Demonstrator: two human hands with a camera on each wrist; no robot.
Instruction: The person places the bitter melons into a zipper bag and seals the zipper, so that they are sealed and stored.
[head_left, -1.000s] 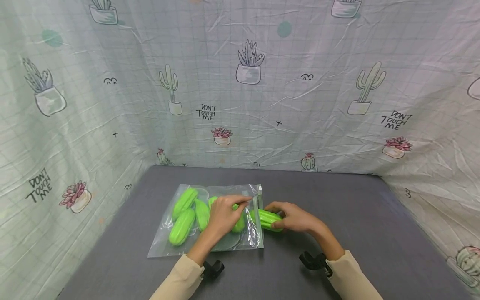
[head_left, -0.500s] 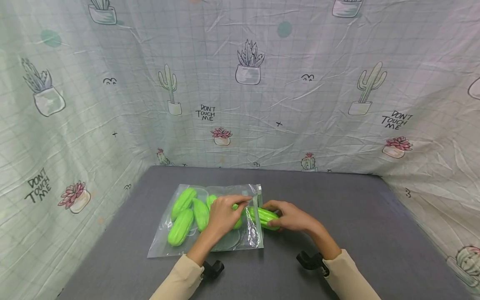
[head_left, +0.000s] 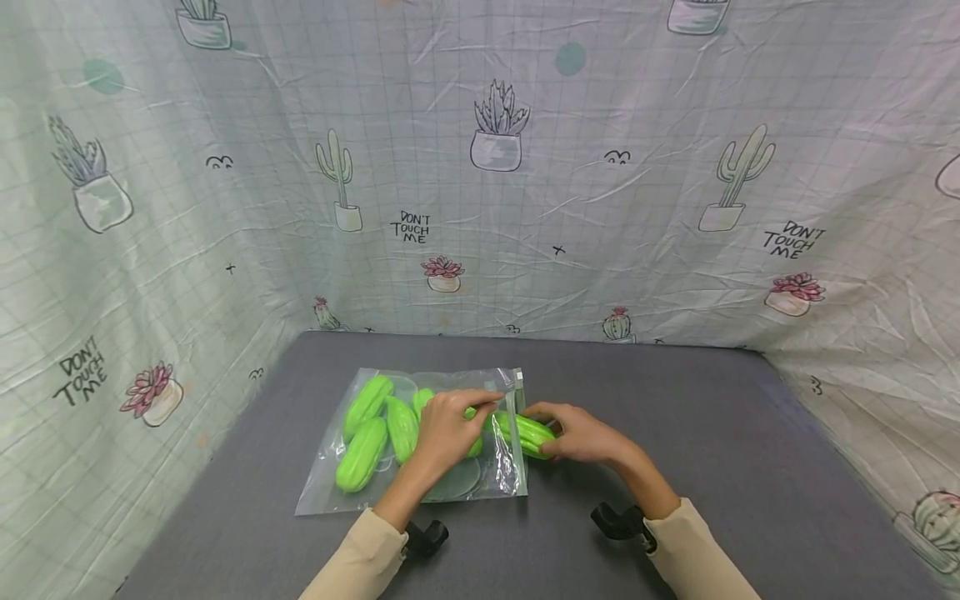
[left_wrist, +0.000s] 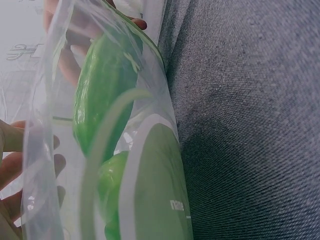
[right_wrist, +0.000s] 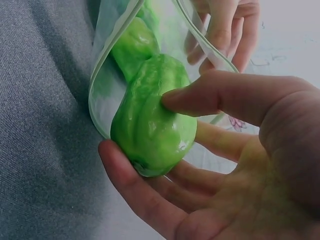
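Observation:
A clear zip bag [head_left: 322, 493] lies on the table with its mouth to the right, parted around a gourd. My right hand [head_left: 585, 433] grips this green, ridged gourd [head_left: 534, 435] by its outer end. In the right wrist view the thumb lies on top of the gourd [right_wrist: 155, 120] and the fingers curl beneath. Its far part is inside the bag. My left hand [head_left: 453, 421] pinches the bag's upper film near the mouth, keeping it raised. Several similar gourds [head_left: 362, 454] lie inside the bag, some partly hidden by my left hand.
The dark grey table [head_left: 675, 400] runs back to a pale hanging cloth [head_left: 555, 200] printed with cacti. The same cloth hangs at both sides. Black wrist mounts [head_left: 622, 521] sit at both sleeve cuffs.
My right hand has moved slightly left, pushing the gourd a little deeper through the bag's mouth. The left hand has stayed in place.

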